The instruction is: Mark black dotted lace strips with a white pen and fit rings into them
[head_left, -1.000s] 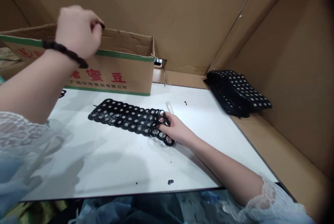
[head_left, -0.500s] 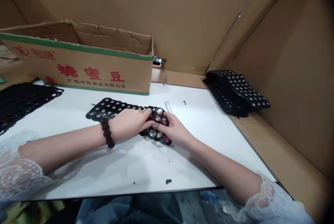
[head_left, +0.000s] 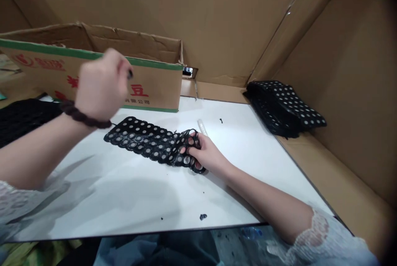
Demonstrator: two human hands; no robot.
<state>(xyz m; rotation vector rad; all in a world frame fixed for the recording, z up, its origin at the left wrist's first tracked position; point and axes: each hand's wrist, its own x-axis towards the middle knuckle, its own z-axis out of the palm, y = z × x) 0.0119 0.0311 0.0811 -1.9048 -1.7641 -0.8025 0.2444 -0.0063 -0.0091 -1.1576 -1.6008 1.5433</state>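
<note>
My right hand grips the right end of a black perforated sheet, a flexible strip with rows of round holes or discs. Its fingers curl around the sheet's edge, and that end is bunched up. The rest of the sheet lies slightly raised toward the left across the white table. My left hand is lifted in front of the cardboard box, closed, with a small black piece showing between its fingers. A dark beaded or braided band circles the left wrist.
A cardboard box with red lettering stands at the back left. A black sheet pile lies on the left, and folded black dotted sheets on the right. A clear plastic strip and black scraps lie on the white table.
My left hand has let go of the sheet and moved up and left toward the box, with a small black piece in its fingers. My right hand stays on the sheet.
</note>
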